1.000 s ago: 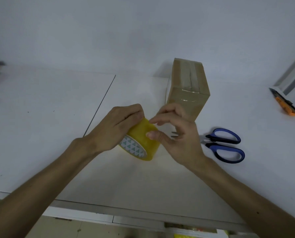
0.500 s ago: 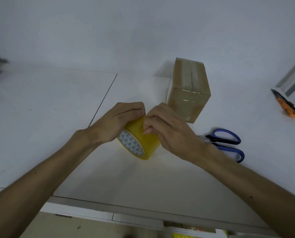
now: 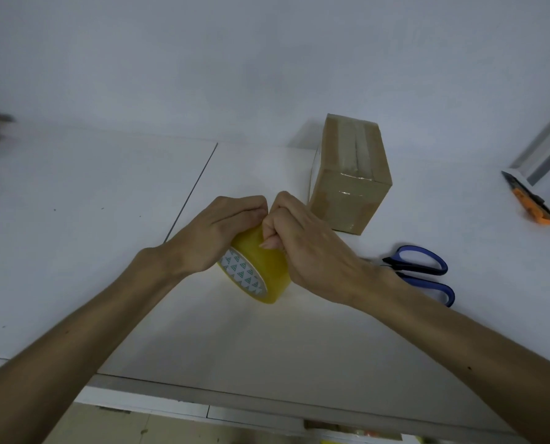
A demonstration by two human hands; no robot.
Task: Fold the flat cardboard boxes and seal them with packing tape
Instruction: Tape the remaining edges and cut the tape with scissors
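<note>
Near the middle, gripping a round yellow tape roll (image 3: 268, 274) in left hand (image 3: 216, 233), pinching its edge with right hand (image 3: 310, 251) (light, slick; hold the sides).

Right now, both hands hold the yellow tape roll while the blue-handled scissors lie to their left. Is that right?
No. The head view shows the scissors lying to their right. The left hand and right hand do hold the yellow tape roll.

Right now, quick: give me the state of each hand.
Left hand: grips the tape roll.
Right hand: fingers curled, pinching at the tape roll.
</note>
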